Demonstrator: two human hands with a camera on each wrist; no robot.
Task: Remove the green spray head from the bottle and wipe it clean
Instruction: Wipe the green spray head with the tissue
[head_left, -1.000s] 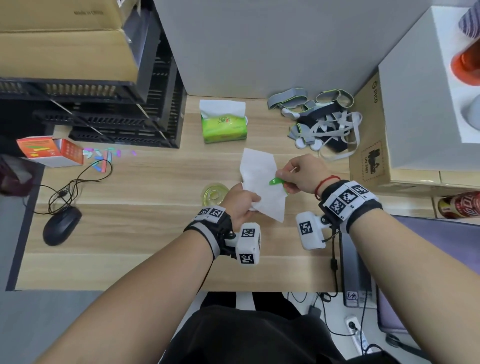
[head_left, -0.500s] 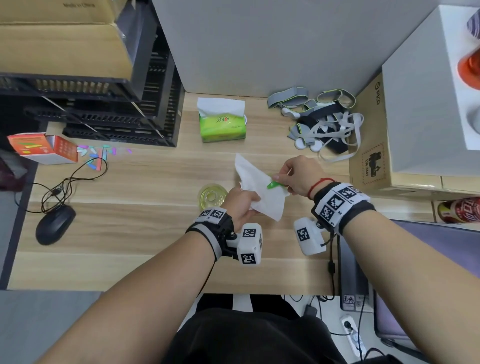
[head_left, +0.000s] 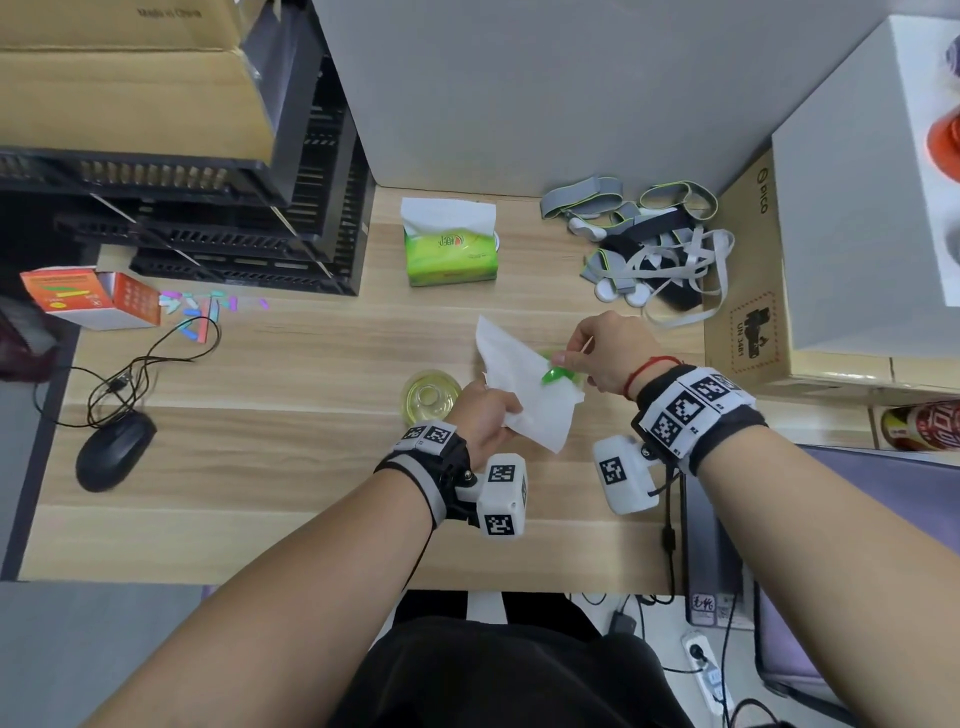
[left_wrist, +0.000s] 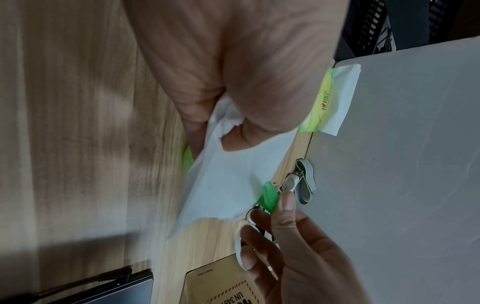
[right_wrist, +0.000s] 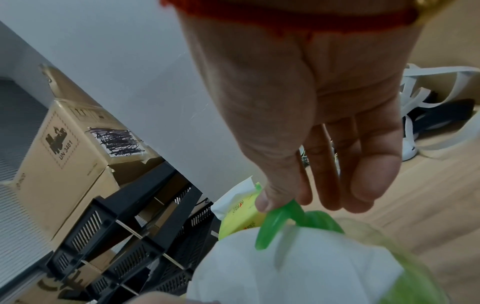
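Note:
My right hand (head_left: 597, 348) pinches the small green spray head (head_left: 555, 374) between thumb and fingers above the desk; its thin tube sticks up past the knuckles. The right wrist view shows the spray head (right_wrist: 280, 222) at the thumb tip, lying against the white tissue (right_wrist: 291, 267). My left hand (head_left: 485, 415) grips that tissue (head_left: 524, 384), which hangs as a crumpled sheet under the spray head. In the left wrist view the tissue (left_wrist: 223, 181) runs from my curled fingers to the spray head (left_wrist: 269, 197). The clear bottle (head_left: 430, 397) of yellowish liquid stands uncapped just left of my left hand.
A green tissue pack (head_left: 451, 248) sits at the back of the wooden desk (head_left: 291, 467). Grey and white straps (head_left: 649, 249) lie back right beside a cardboard box (head_left: 748, 301). Black crates (head_left: 218, 218), an orange box (head_left: 88, 296), a cable and a mouse (head_left: 114, 449) are on the left.
Both hands have stayed over the desk's middle. The tissue has shifted against the spray head and folded a little differently, while the right hand turned slightly.

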